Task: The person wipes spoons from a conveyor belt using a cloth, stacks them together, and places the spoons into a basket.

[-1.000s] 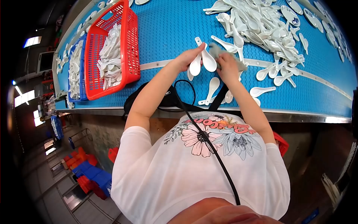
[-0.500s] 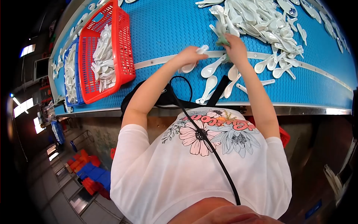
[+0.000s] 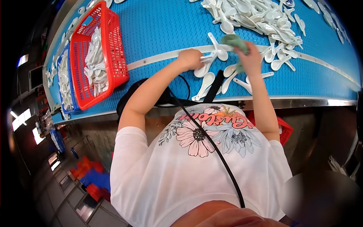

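My left hand (image 3: pixel 190 59) is closed around a white ceramic spoon, its end poking out by the fingertips; the rest is hidden by the hand. Right beside it, touching or overlapping, lie a spoon (image 3: pixel 201 71) and another spoon (image 3: pixel 222 54) whose handle points away from me. My right hand (image 3: pixel 250 58) grips a green cloth (image 3: pixel 235 41), slightly blurred, just above the belt. Under that hand are a few loose spoons (image 3: pixel 229 70). Nearer the edge rests a spoon (image 3: pixel 207 80) beside a black strap (image 3: pixel 214 87).
A large heap of white spoons (image 3: pixel 257 19) spreads over the blue belt (image 3: pixel 159 30) at the far right. On the left stands a red basket (image 3: pixel 120 56) with spoons, beside a blue basket (image 3: pixel 72 85) also holding spoons. A white strip (image 3: pixel 147 61) crosses the belt.
My left hand has drawn slightly left, and its fingers cover more of the spoon. My right hand has shifted right and down with the cloth. A spoon now lies between the hands, handle pointing away.
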Demonstrator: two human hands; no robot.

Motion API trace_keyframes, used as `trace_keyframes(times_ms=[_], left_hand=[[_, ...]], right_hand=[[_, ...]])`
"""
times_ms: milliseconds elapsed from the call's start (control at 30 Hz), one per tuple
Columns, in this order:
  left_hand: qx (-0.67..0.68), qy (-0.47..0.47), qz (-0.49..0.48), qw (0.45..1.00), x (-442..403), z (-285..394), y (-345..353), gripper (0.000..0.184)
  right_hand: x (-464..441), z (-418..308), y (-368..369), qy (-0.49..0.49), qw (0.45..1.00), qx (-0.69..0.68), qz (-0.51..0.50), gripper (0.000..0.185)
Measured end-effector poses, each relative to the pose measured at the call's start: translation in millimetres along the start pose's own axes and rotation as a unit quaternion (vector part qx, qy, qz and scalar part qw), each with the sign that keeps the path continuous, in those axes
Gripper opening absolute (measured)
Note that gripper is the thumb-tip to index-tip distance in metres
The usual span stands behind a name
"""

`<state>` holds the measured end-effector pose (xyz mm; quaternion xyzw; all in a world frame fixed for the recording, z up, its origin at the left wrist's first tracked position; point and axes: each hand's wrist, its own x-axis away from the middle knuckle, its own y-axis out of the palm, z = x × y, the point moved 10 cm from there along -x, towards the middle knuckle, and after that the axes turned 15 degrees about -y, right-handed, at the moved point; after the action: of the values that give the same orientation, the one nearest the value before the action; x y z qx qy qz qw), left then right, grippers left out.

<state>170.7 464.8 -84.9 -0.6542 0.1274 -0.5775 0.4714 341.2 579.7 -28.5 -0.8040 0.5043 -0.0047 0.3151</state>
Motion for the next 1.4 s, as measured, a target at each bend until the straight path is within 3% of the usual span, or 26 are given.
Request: trace_keyframes(times_ms=[67, 100, 167, 200, 267, 333, 400, 500, 600, 733, 767, 867, 900, 933, 967, 1000, 1033, 1100, 1167, 1267, 1333, 1400], left_hand=[[0.012, -0.001, -0.004, 1.000, 1.0, -7.3, 0.8, 0.033], [0.022, 0.003, -0.002, 1.000, 0.2, -9.4, -1.3, 0.034], [0.027, 0.004, 0.001, 1.000, -2.9, -15.4, -2.1, 0.035], [0.060, -0.002, -0.005, 0.998, -2.2, -18.7, -6.6, 0.036], [0.092, -0.008, -0.011, 0.996, 2.3, -25.1, -14.6, 0.038], [0.253, -0.031, -0.023, 0.967, 6.9, -38.4, -28.3, 0.042], [0.313, -0.037, -0.031, 0.949, 10.2, -49.7, -33.1, 0.043], [0.424, -0.022, -0.061, 0.904, 14.9, -62.1, -36.0, 0.039], [0.555, -0.057, -0.122, 0.821, 18.0, -75.0, -22.7, 0.035], [0.621, -0.045, -0.160, 0.766, 27.2, -69.4, -23.3, 0.033], [0.621, -0.045, -0.159, 0.766, 25.6, -68.8, -22.2, 0.033], [0.522, -0.006, -0.149, 0.840, 14.3, -56.0, -10.5, 0.029], [0.522, -0.007, -0.151, 0.839, 12.7, -48.8, -8.4, 0.029], [0.433, -0.008, -0.142, 0.890, 12.0, -39.2, -4.2, 0.029], [0.338, -0.007, -0.132, 0.932, 10.4, -30.6, 0.2, 0.029], [0.251, 0.017, -0.126, 0.960, 6.3, -20.2, 4.0, 0.039], [0.249, 0.021, -0.128, 0.960, 4.8, -12.7, 7.6, 0.039], [0.107, 0.018, -0.011, 0.994, 5.4, -4.2, -0.4, 0.049], [0.105, 0.018, -0.018, 0.994, 1.1, -2.7, 2.7, 0.053], [0.101, 0.010, -0.026, 0.994, -5.1, -6.5, 9.3, 0.061], [0.110, -0.009, -0.013, 0.994, -5.5, -13.3, 9.7, 0.059], [0.113, -0.012, -0.026, 0.993, -3.4, -13.7, 9.8, 0.057]], right_hand=[[7.9, -1.9, -46.5, -0.043, 0.990, 0.126, 0.053, 0.031], [16.1, 16.8, -51.6, -0.044, 0.990, 0.125, 0.052, 0.031], [35.7, 26.6, -39.3, -0.159, 0.931, 0.329, 0.001, 0.027], [37.8, 21.7, -39.4, -0.159, 0.931, 0.328, 0.002, 0.027], [46.9, 25.2, -22.9, -0.111, 0.951, 0.275, -0.086, 0.028], [45.2, 19.7, -19.1, -0.067, 0.957, 0.254, -0.119, 0.029], [44.7, 29.3, -14.9, -0.027, 0.960, 0.234, -0.153, 0.030], [38.2, 37.9, -8.0, -0.015, 0.984, 0.122, -0.128, 0.028], [32.3, 2.5, -23.9, -0.016, 1.000, 0.012, 0.011, 0.028], [35.4, 0.4, -18.2, 0.023, 0.999, -0.035, 0.017, 0.027], [36.0, 1.4, -21.6, 0.023, 0.999, -0.036, 0.017, 0.027], [38.4, 2.2, -33.2, 0.031, 0.998, -0.027, -0.037, 0.029], [40.1, 3.3, -36.7, 0.056, 0.993, 0.037, -0.098, 0.031], [44.4, 8.2, -36.7, 0.081, 0.979, 0.100, -0.160, 0.033], [46.7, 11.4, -37.8, 0.084, 0.978, 0.102, -0.160, 0.033], [38.8, -10.0, -47.3, -0.051, 0.970, 0.211, -0.113, 0.034], [38.0, -36.6, -52.4, -0.185, 0.929, 0.314, -0.064, 0.035], [36.7, -31.3, -44.9, -0.125, 0.960, 0.241, -0.065, 0.035], [39.7, -17.2, -12.5, 0.044, 0.991, 0.005, -0.126, 0.035], [33.2, -27.1, 32.8, 0.041, 0.985, -0.018, -0.166, 0.037], [23.0, -65.0, 58.6, -0.207, 0.960, 0.089, -0.168, 0.038], [16.8, -64.3, 83.8, -0.248, 0.938, 0.109, -0.216, 0.038]])
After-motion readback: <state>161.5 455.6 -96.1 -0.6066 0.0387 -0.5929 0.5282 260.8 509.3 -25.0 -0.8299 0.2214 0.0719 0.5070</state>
